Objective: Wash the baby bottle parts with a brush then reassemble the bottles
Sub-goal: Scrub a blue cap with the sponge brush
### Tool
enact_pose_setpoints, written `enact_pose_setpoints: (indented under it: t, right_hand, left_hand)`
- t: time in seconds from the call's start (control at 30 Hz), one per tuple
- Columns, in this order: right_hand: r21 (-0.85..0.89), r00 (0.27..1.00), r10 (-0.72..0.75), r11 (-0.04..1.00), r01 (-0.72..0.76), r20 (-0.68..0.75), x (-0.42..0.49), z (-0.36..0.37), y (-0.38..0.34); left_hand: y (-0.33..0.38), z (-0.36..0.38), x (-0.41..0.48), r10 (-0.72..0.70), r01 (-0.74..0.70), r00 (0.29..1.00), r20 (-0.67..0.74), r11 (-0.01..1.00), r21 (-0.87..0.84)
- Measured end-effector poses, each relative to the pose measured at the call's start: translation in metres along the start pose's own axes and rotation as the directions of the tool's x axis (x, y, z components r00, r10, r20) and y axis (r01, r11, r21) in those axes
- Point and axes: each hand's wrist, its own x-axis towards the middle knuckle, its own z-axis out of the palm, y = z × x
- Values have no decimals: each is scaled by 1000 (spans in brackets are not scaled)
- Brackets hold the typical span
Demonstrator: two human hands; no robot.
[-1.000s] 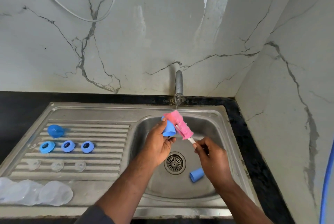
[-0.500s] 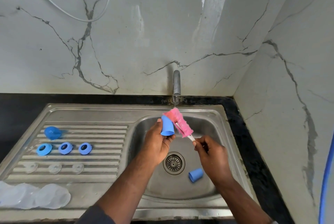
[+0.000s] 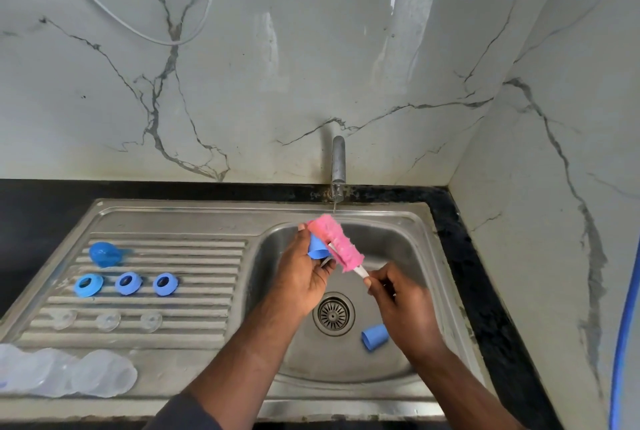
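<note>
Blue rings, teats and bottles are being carried by the drainboard left of the grip; a cap, by the basin below

A: Clothing noted?
B: Dark grey-blue sleeve on the left arm, at the bottom edge. Left forearm bare beyond it.
A: Other side?
B: Right forearm bare as far as it shows. Left hand, right hand: both bare.

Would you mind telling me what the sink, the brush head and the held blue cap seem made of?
The sink looks like stainless steel: grey, dully reflective, with pressed drainer ridges. The brush head seems soft pink sponge or fibre, fuzzy-edged. The held blue cap looks like smooth opaque plastic, evenly coloured.
</note>
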Motion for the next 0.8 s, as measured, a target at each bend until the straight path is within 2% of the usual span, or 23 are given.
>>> enact_pose_setpoints:
  t: [0.13,0.27,0.4,0.53,0.8]
  right_hand:
    - [-42,999,50,998,-50,-12,-2,0,0]
    - [-10,1000,3,1000,-3,18,-8,-3,-1]
    - [-22,998,54,998,-55,-26,-4,-5,3]
    - [37,999,53,998,-53,-1,-6,-7,4]
    - [64,995,95,993,-97,26,-9,-9,4]
  left_hand:
    - [-4,-3,-1,1,2,999,-48,999,54]
    - [-3,1,-5,17,-17,1000,-1,1000,-1]
    - [-6,3,-8,-21,21,1000,-4,998,-52]
    - [-9,4,-11,28,-31,999,39,996,86]
    - [-9,7,-11,114,-112,993,-6,978,174]
